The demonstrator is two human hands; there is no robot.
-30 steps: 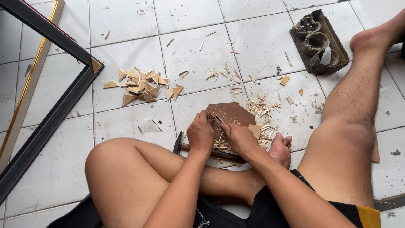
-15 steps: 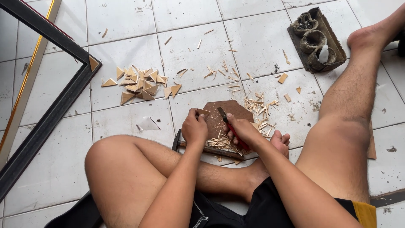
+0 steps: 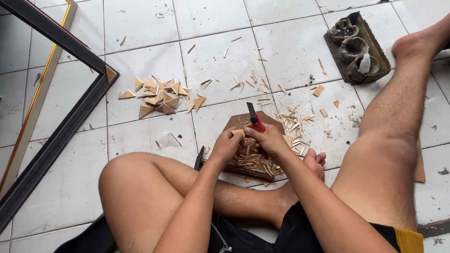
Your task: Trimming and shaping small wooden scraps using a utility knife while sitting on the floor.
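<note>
A person sits on a white tiled floor [image 3: 140, 28], both hands over a brown board [image 3: 236, 122] that lies on the tiles between the legs, littered with wood shavings [image 3: 255, 161]. The right hand [image 3: 268, 140] has its grip clamped on a red and black cutter [image 3: 256, 122], blade end pointing away. The left hand [image 3: 226, 146] pinches a small wood piece [image 3: 238, 132] just beside the cutter. A heap of wood triangles [image 3: 161, 97] lies well apart, near a black frame [image 3: 61, 126].

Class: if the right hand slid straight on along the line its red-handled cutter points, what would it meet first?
Probably bare white floor tile beyond the brown wooden board; the right hand aims its red-handled utility knife up-frame, though depth is unclear.
</note>
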